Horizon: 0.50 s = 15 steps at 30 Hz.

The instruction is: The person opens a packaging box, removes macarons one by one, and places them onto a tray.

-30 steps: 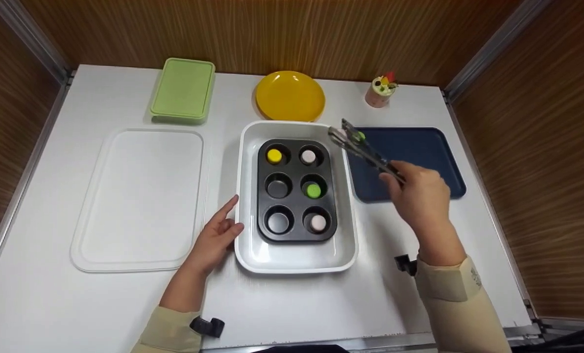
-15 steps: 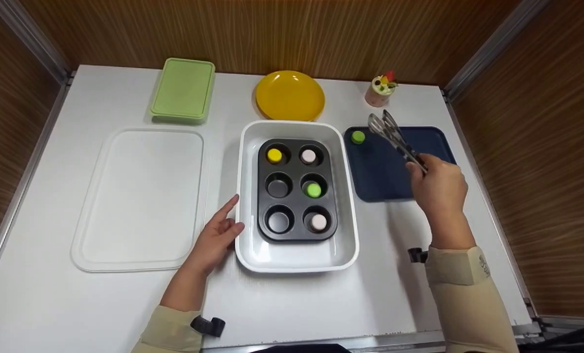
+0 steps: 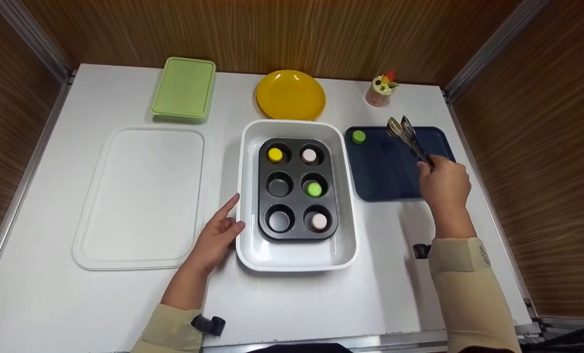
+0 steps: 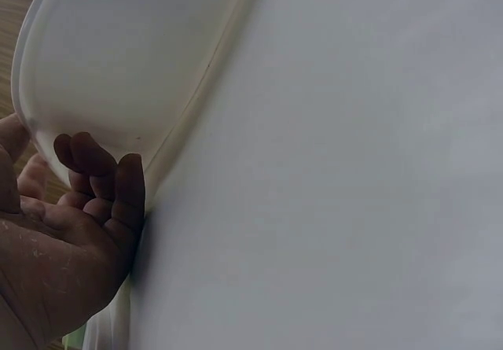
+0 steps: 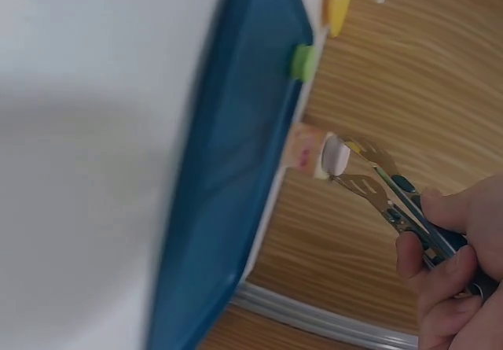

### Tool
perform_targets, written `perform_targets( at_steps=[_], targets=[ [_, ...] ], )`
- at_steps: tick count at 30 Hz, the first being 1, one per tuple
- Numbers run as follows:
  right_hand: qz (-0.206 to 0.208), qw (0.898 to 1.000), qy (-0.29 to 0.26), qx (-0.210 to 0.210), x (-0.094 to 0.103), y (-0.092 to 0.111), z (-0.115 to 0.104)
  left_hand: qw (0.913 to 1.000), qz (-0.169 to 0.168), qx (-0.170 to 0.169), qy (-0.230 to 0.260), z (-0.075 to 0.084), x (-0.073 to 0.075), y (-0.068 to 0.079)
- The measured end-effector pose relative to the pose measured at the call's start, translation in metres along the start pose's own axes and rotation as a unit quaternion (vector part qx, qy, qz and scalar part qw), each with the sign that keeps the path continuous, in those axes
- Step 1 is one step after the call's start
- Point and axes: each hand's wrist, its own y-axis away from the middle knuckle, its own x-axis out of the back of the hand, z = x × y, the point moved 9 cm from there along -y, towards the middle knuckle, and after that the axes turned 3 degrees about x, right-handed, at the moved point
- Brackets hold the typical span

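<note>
My right hand grips a pair of metal tongs above the blue tray. In the right wrist view the tong tips stand apart, with nothing visible between them. A small green round piece sits at the tray's far left corner. My left hand rests against the left side of the white basin, thumb and index fingertip at its rim. Inside the basin stands a dark muffin tin. Its cups hold a yellow piece, two pale pink pieces and a green piece.
A white lid-like tray lies left of the basin. Along the back are a light green lidded box, a yellow plate and a small decorated dessert cup. Wood-grain panels border the table's back and sides.
My right hand has carried the tongs rightward from the basin's far right corner to over the blue tray, uncovering the green piece there. My left hand has stayed at the basin's side.
</note>
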Motion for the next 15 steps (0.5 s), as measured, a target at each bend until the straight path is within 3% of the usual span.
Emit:
perform_targets(
  at_steps=[15],
  targets=[
    [-0.042,0.999,0.012,-0.010,-0.033,-0.018,0.022,1.0000,0.006,0.002,-0.003,-0.002,0.001,0.000]
  ],
)
